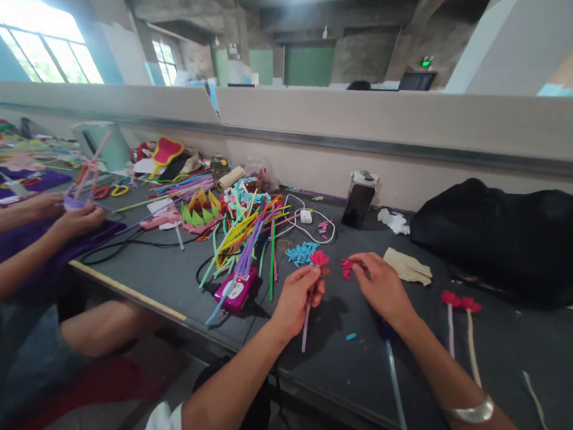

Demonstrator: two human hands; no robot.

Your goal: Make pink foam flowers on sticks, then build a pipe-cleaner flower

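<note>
Pink flower [319, 258] tops a lilac stem [305, 330] above the dark counter [325, 372], the left hand [299, 300] clamping its fingers around that stem just below the petals. Beside it, the right hand [378, 280] reaches to small pink pieces [346, 267]; I cannot tell whether its fingers grip one. Blue pieces [300, 252] lie just beyond the left hand. To the left, a colourful bundle of fuzzy sticks [252, 232] spreads near a magenta box [236, 289], whose pale marking is too small to read. Farther back are a white cable [333, 229], a dark phone [358, 206] and crumpled tissue [393, 222]. A black bag [509, 241] fills the right side, and the right forearm partly hides two red flowers' [470, 303] stems. The lit green sign [426, 62] is illegible
</note>
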